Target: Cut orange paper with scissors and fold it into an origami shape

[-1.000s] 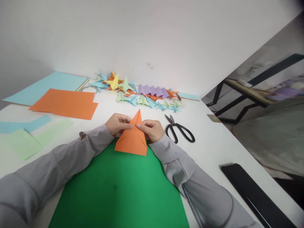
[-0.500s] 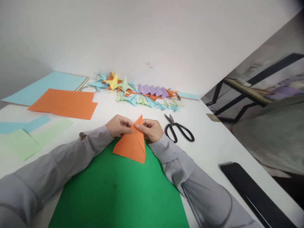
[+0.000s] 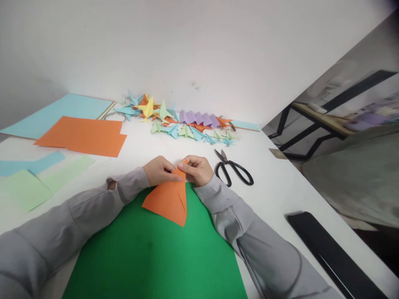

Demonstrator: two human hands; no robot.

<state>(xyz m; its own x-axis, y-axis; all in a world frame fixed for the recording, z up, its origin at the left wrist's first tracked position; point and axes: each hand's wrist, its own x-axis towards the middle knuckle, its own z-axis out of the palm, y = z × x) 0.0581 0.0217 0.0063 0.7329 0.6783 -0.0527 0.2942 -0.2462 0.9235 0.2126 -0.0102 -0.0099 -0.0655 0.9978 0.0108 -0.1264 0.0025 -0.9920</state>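
Observation:
A folded piece of orange paper [image 3: 166, 200], roughly a triangle with its narrow tip pointing away from me, is held between both hands above the green sheet [image 3: 156, 257]. My left hand [image 3: 161, 170] is closed on its left side, the thumb lying across the upper part. Near the tip, my right hand [image 3: 196, 169] pinches the paper between thumb and fingers. Crease lines show on the lower right of the paper. My fingers hide part of its top. Just right of my right hand lie scissors [image 3: 233, 167] with black handles, blades apart.
Several folded paper shapes [image 3: 162, 112] lie along the wall, beside a purple pleated strip [image 3: 199, 119]. Orange sheets [image 3: 81, 135], a light-blue sheet [image 3: 56, 114] and pale green pieces [image 3: 28, 189] are at the left. A long black object [image 3: 336, 253] lies at the right edge.
The orange paper has come slightly toward me and left, its lower edge turning. My left thumb has shifted right and down across it, while my right hand still pinches near the tip.

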